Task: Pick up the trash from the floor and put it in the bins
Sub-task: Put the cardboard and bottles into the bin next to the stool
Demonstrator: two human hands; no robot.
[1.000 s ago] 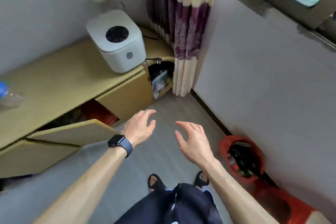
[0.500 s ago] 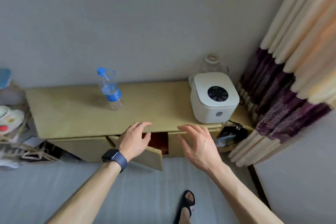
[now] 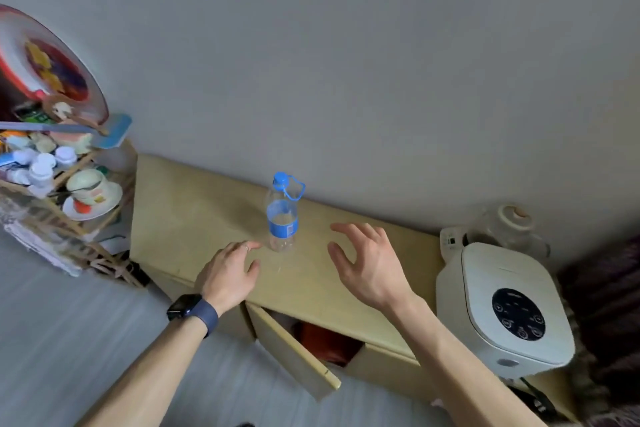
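left hand [image 3: 228,276]: fingers loosely spread, nothing held | right hand [image 3: 370,270]: fingers splayed wide, nothing gripped | clear plastic bottle with blue cap and label [image 3: 282,218]: stood upright between both hands, just past left fingertips, contact can't be told tbh | low beige wooden cabinet [image 3: 194,215]: seen under both hands

The left grip [image 3: 228,274] hovers palm down with its back to the camera, fingers loosely bent and close together, thumb tip pointing across toward the right grip [image 3: 370,270], and it holds nothing. The right grip, level with it and well apart, is spread wide and empty, palm turned inward, its fingers [image 3: 349,230] gently curved and its thumb splayed toward the left grip. Behind each grip a bare forearm runs straight back and down, the two arms angling slightly inward.
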